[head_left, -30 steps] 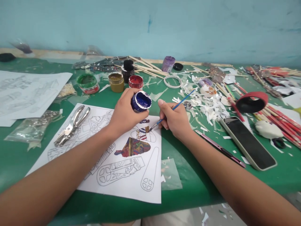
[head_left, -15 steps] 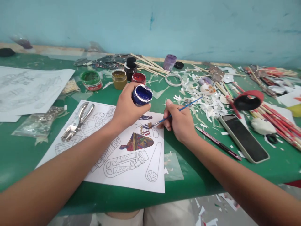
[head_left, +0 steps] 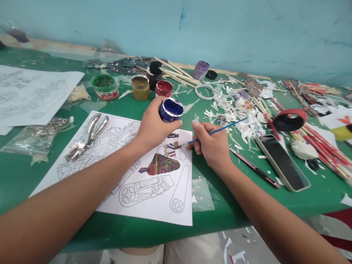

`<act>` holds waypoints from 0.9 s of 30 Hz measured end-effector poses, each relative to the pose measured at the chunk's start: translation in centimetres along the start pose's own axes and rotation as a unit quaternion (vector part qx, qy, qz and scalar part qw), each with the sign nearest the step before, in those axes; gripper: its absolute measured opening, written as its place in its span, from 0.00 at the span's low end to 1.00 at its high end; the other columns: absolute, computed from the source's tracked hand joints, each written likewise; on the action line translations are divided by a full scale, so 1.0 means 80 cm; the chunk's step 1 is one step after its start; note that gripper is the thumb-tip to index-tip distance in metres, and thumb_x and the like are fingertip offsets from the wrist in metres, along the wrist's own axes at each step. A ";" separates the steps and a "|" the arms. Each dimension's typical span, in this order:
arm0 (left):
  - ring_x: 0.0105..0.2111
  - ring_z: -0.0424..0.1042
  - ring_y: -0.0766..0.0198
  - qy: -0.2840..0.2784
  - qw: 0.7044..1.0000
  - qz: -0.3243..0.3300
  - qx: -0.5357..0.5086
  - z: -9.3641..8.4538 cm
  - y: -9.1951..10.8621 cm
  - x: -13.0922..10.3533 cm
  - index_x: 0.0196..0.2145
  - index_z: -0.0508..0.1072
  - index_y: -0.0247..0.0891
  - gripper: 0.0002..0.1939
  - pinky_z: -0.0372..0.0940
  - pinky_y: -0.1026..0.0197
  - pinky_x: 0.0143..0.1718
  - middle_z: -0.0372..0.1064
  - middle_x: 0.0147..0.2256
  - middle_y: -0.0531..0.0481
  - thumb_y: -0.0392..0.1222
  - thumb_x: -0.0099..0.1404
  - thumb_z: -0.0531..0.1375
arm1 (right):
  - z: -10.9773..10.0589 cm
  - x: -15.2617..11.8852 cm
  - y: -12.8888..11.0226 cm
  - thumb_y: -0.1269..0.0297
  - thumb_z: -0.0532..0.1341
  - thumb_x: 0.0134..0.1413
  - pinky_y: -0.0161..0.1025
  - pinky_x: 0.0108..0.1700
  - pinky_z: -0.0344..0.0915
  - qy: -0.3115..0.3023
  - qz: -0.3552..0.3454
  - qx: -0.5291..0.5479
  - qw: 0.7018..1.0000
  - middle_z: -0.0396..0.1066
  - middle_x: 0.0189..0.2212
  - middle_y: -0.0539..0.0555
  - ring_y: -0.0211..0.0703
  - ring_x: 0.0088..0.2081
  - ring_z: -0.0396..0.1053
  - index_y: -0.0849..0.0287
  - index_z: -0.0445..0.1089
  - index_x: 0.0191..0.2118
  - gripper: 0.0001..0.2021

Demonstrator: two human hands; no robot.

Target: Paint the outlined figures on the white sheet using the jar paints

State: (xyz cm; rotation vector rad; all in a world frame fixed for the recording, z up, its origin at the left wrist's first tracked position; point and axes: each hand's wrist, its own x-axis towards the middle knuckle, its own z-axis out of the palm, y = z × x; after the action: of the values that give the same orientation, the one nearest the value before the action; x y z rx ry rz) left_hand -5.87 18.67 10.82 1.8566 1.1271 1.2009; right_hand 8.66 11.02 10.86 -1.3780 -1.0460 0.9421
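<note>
My left hand [head_left: 155, 126] is wrapped round an open jar of blue paint [head_left: 171, 110], held tilted above the top of a drawing sheet [head_left: 110, 211]. Between the fingers of my right hand [head_left: 210, 143] is a thin blue paintbrush [head_left: 224, 127]. Its tip meets a small striped shape on the sheet, partly coloured yellow, blue and red. Just below lies a shape painted in several colours [head_left: 162, 165]; the other figures are black outlines. A metal hole punch [head_left: 86, 137] rests on the sheet's left part.
Behind stand open jars of green [head_left: 105, 93], mustard [head_left: 140, 93] and red paint [head_left: 164, 86]. Paper scraps [head_left: 231, 110], a pink cutter knife [head_left: 255, 168], a phone [head_left: 284, 161] and a tape roll [head_left: 290, 120] lie at right. More drawings [head_left: 35, 97] and a plastic bag [head_left: 38, 139] are at left.
The view has shifted and tilted slightly. My left hand with the blue jar sits a little farther right; the brush tip stays at the striped shape.
</note>
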 end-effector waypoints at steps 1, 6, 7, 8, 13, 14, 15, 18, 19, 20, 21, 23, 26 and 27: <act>0.38 0.72 0.56 0.002 1.000 0.002 0.004 0.000 0.000 0.000 0.39 0.68 0.40 0.20 0.69 0.52 0.42 0.71 0.37 0.51 0.33 0.49 0.68 | 0.000 0.000 0.000 0.43 0.67 0.49 0.31 0.17 0.65 0.000 0.000 -0.003 1.000 0.57 0.06 0.43 0.31 0.09 0.58 0.56 0.62 0.16 0.25; 0.37 0.71 0.57 0.014 1.000 0.015 0.014 0.001 0.000 0.000 0.38 0.69 0.40 0.19 0.68 0.53 0.41 0.71 0.35 0.52 0.33 0.48 0.68 | 0.000 -0.001 0.000 0.44 0.67 0.49 0.32 0.18 0.66 0.000 -0.003 -0.011 1.000 0.56 0.06 0.42 0.31 0.09 0.56 0.56 0.62 0.16 0.25; 0.37 0.71 0.57 0.015 1.000 0.015 0.013 0.001 0.000 0.000 0.38 0.69 0.40 0.19 0.68 0.53 0.41 0.71 0.35 0.52 0.33 0.48 0.68 | 0.000 -0.001 -0.001 0.45 0.67 0.50 0.32 0.18 0.67 -0.002 -0.002 -0.011 1.000 0.56 0.06 0.42 0.30 0.09 0.55 0.56 0.62 0.15 0.25; 0.36 0.71 0.58 0.016 1.000 0.014 0.012 0.001 0.001 0.000 0.38 0.69 0.40 0.19 0.68 0.54 0.40 0.71 0.35 0.52 0.33 0.48 0.68 | 0.000 -0.001 0.000 0.46 0.67 0.50 0.32 0.19 0.68 -0.004 -0.001 -0.010 1.000 0.56 0.06 0.42 0.30 0.09 0.54 0.56 0.62 0.15 0.25; 0.36 0.71 0.58 0.019 1.000 0.016 0.010 0.002 -0.001 0.000 0.38 0.69 0.39 0.19 0.68 0.54 0.40 0.71 0.35 0.52 0.33 0.47 0.68 | 0.000 0.000 0.000 0.44 0.67 0.50 0.33 0.19 0.68 0.000 -0.001 0.007 1.000 0.57 0.06 0.42 0.30 0.09 0.55 0.56 0.62 0.16 0.25; 0.36 0.71 0.58 0.020 1.000 0.018 0.010 0.002 -0.001 0.000 0.38 0.69 0.39 0.19 0.68 0.54 0.40 0.71 0.35 0.51 0.33 0.47 0.68 | 0.000 0.000 0.000 0.44 0.67 0.50 0.33 0.18 0.68 0.002 -0.002 0.005 1.000 0.57 0.06 0.42 0.31 0.09 0.56 0.56 0.62 0.16 0.25; 0.37 0.71 0.58 0.021 1.000 0.019 0.010 0.002 -0.001 0.000 0.38 0.69 0.39 0.19 0.68 0.54 0.40 0.71 0.35 0.51 0.32 0.47 0.68 | 0.001 0.000 0.000 0.44 0.67 0.50 0.33 0.18 0.67 0.003 -0.004 -0.001 1.000 0.57 0.06 0.42 0.31 0.09 0.57 0.56 0.62 0.16 0.25; 0.36 0.71 0.58 0.019 1.000 0.017 0.011 0.002 0.000 -0.001 0.37 0.69 0.39 0.19 0.68 0.54 0.40 0.71 0.35 0.52 0.32 0.47 0.68 | 0.001 -0.002 -0.001 0.45 0.67 0.51 0.33 0.18 0.67 -0.005 -0.006 -0.018 1.000 0.56 0.06 0.42 0.30 0.09 0.54 0.56 0.62 0.15 0.25; 0.36 0.71 0.58 0.017 1.000 0.015 0.012 0.002 0.000 -0.001 0.37 0.69 0.40 0.19 0.68 0.54 0.40 0.71 0.35 0.52 0.33 0.47 0.68 | 0.001 -0.002 -0.001 0.45 0.66 0.51 0.33 0.19 0.68 -0.009 -0.006 -0.018 1.000 0.56 0.06 0.42 0.29 0.09 0.53 0.56 0.61 0.15 0.25; 0.36 0.71 0.58 0.017 1.000 0.014 0.013 0.002 0.000 -0.001 0.37 0.69 0.40 0.19 0.68 0.54 0.40 0.71 0.35 0.52 0.33 0.47 0.68 | 0.001 -0.003 -0.002 0.45 0.66 0.51 0.33 0.19 0.68 -0.011 -0.006 -0.014 1.000 0.55 0.06 0.42 0.29 0.09 0.52 0.56 0.62 0.15 0.25; 0.36 0.71 0.58 0.016 1.000 0.013 0.014 0.002 0.000 -0.001 0.37 0.68 0.40 0.19 0.68 0.54 0.40 0.71 0.35 0.52 0.33 0.48 0.68 | 0.001 -0.003 -0.002 0.45 0.67 0.51 0.33 0.19 0.69 -0.011 -0.006 -0.010 1.000 0.55 0.06 0.42 0.29 0.09 0.52 0.55 0.62 0.15 0.25; 0.36 0.71 0.57 0.012 1.000 0.013 0.016 0.002 0.000 -0.001 0.38 0.68 0.40 0.19 0.68 0.53 0.40 0.70 0.35 0.51 0.33 0.48 0.68 | 0.000 -0.002 -0.002 0.45 0.67 0.50 0.33 0.19 0.68 -0.003 -0.004 -0.004 1.000 0.56 0.06 0.42 0.30 0.09 0.54 0.55 0.62 0.15 0.25; 0.36 0.71 0.57 0.008 1.000 0.017 0.015 0.001 -0.001 0.000 0.38 0.68 0.40 0.19 0.69 0.53 0.40 0.70 0.35 0.52 0.33 0.48 0.68 | 0.000 -0.003 -0.002 0.46 0.66 0.52 0.32 0.18 0.67 -0.002 -0.007 -0.017 1.000 0.56 0.06 0.42 0.31 0.10 0.56 0.55 0.62 0.15 0.24; 0.36 0.71 0.57 0.008 1.000 0.019 0.015 0.001 -0.002 0.000 0.38 0.68 0.40 0.19 0.69 0.53 0.40 0.70 0.35 0.52 0.33 0.48 0.68 | 0.000 -0.003 -0.002 0.47 0.66 0.52 0.32 0.19 0.67 -0.007 -0.009 -0.025 1.000 0.56 0.06 0.42 0.30 0.10 0.55 0.55 0.61 0.15 0.24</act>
State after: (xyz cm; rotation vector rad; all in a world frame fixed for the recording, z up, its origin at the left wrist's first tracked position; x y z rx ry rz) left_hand -5.81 18.69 10.65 1.9012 1.1286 1.2298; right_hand 8.61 10.79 11.01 -1.4015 -1.0973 0.9192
